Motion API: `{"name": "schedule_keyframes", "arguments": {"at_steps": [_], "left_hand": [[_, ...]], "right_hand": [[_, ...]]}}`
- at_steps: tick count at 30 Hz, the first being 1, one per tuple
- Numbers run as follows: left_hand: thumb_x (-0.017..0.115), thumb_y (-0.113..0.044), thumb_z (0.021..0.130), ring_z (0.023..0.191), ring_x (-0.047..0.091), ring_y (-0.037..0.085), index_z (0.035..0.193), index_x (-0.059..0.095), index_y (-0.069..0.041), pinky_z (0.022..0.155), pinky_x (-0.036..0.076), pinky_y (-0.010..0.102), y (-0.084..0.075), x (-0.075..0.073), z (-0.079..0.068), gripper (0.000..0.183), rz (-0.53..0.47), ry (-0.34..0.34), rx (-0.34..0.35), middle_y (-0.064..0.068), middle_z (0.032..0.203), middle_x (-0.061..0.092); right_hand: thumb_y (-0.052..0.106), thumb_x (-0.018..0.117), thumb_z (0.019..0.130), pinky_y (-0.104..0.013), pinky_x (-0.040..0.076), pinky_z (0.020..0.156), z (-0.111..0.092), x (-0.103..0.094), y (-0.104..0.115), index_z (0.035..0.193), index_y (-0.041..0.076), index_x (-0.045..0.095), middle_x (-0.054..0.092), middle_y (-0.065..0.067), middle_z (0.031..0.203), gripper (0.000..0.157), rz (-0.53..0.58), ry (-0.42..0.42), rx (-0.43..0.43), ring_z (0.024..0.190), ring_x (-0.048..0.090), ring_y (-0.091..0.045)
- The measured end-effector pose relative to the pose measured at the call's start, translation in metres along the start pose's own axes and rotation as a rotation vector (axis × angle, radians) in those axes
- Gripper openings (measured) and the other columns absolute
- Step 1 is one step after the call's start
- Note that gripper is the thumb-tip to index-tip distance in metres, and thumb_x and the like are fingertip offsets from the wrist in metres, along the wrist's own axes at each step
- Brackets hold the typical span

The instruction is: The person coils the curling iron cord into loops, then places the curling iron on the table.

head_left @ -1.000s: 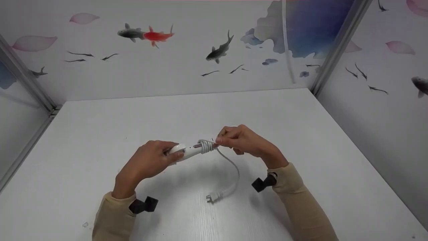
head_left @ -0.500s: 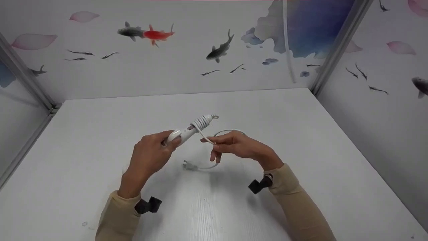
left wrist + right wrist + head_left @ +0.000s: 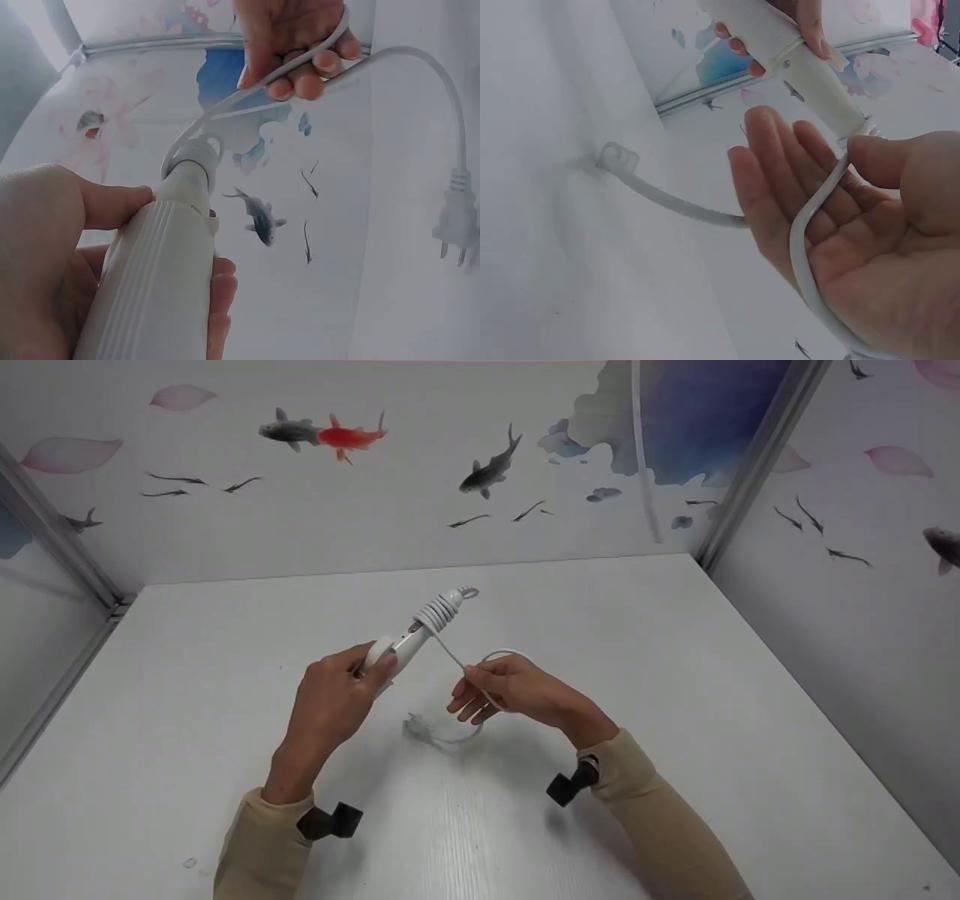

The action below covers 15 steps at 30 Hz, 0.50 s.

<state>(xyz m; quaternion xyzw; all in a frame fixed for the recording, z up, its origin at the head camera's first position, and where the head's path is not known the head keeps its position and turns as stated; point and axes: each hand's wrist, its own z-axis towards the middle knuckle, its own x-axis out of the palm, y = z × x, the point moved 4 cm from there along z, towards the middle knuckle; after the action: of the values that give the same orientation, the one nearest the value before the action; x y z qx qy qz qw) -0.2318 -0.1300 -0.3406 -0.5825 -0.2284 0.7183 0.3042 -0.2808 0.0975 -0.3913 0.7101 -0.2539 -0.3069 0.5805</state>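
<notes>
My left hand (image 3: 334,697) grips a white handheld appliance (image 3: 409,648) by its thick, ribbed body (image 3: 154,285), its handle tilted up and away to the right. Several turns of white power cord (image 3: 436,615) are wound round the handle, below a small hanging loop (image 3: 470,592) at its tip. From the windings the cord runs taut to my right hand (image 3: 521,690), which pinches it between thumb and forefinger. In the right wrist view the cord (image 3: 801,255) crosses the palm, with the other fingers loosely spread. Its free end hangs below, ending in a two-pin plug (image 3: 457,217).
A white table (image 3: 600,622) lies beneath both hands. White panels (image 3: 405,517) printed with fish and petals enclose it at the back and sides, joined by metal corner posts (image 3: 757,465). A black wrist camera (image 3: 330,821) is strapped at each sleeve.
The handle has swung up and away from a flatter pose. My right hand has come from the handle's tip to below it, drawing cord out. The plug has shifted left.
</notes>
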Motion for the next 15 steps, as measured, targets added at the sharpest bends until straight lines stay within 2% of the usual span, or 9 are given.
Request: {"name": "schedule_keyframes", "arguments": {"at_steps": [4,7,15], "left_hand": [[0.057,-0.038,0.102,0.097,0.068,0.03,0.132,0.064,-0.005,0.082,0.055,0.047,-0.003,-0.002,-0.001,0.046,-0.059,0.021,0.014,0.018,0.114,0.072],[0.057,-0.039,0.102,0.097,0.067,0.028,0.13,0.066,-0.007,0.083,0.055,0.045,-0.005,-0.003,-0.002,0.044,-0.093,0.059,0.032,0.016,0.115,0.072],[0.059,-0.039,0.1,0.094,0.065,0.024,0.127,0.069,-0.01,0.08,0.052,0.038,-0.005,-0.004,-0.005,0.04,-0.136,0.185,0.102,0.012,0.112,0.072]], "right_hand": [[0.054,0.046,0.102,-0.038,0.06,0.081,0.003,0.005,-0.01,0.105,0.0,0.072,0.077,-0.013,0.103,0.06,-0.061,-0.029,0.126,0.09,0.076,-0.024],[0.057,0.043,0.103,-0.036,0.06,0.076,0.004,0.008,-0.014,0.108,-0.002,0.071,0.077,-0.012,0.1,0.066,-0.094,-0.037,0.185,0.083,0.076,-0.022],[0.045,0.047,0.105,-0.035,0.06,0.075,0.004,0.003,-0.013,0.118,-0.006,0.067,0.077,-0.013,0.102,0.057,-0.081,-0.102,0.158,0.086,0.076,-0.022]]}}
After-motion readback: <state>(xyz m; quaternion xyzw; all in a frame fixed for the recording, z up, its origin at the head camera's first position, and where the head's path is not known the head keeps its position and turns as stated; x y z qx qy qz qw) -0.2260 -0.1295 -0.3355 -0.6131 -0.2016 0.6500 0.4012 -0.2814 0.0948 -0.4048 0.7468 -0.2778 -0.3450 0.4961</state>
